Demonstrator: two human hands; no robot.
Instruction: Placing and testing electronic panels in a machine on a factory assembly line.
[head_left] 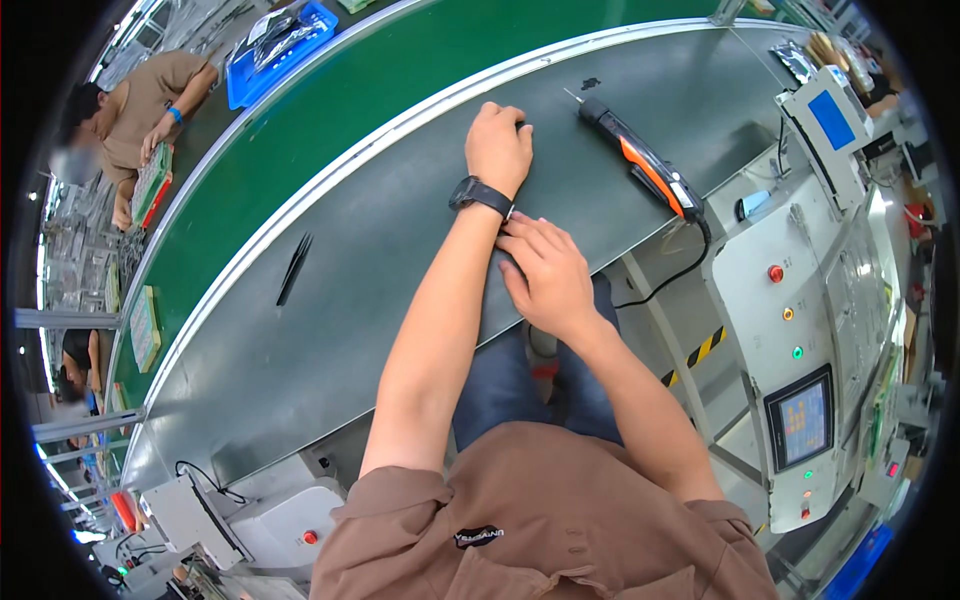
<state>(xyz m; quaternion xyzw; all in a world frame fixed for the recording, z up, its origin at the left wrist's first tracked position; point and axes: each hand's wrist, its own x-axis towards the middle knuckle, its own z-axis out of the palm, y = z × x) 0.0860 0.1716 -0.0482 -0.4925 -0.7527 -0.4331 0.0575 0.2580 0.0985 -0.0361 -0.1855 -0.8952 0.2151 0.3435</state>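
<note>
My left hand (498, 148) rests on the grey worktop with its fingers curled in. A dark bit shows beside its thumb, too small to make out. A black wristwatch (482, 196) sits on that wrist. My right hand (548, 278) lies at the table's near edge, fingers stretched out and close together, the tips by the watch and left wrist. To the right of my left hand lies a black and orange electric screwdriver (645, 165), its bit pointing away and its cable running off the near edge. Black tweezers (293, 268) lie apart on the left.
A green conveyor belt (300, 130) curves beyond the worktop (380, 240). Across it a co-worker (160, 100) handles a green and red board beside a blue tray (275, 60). A machine panel with buttons and a screen (800, 415) stands right; another white machine (270, 520) stands lower left.
</note>
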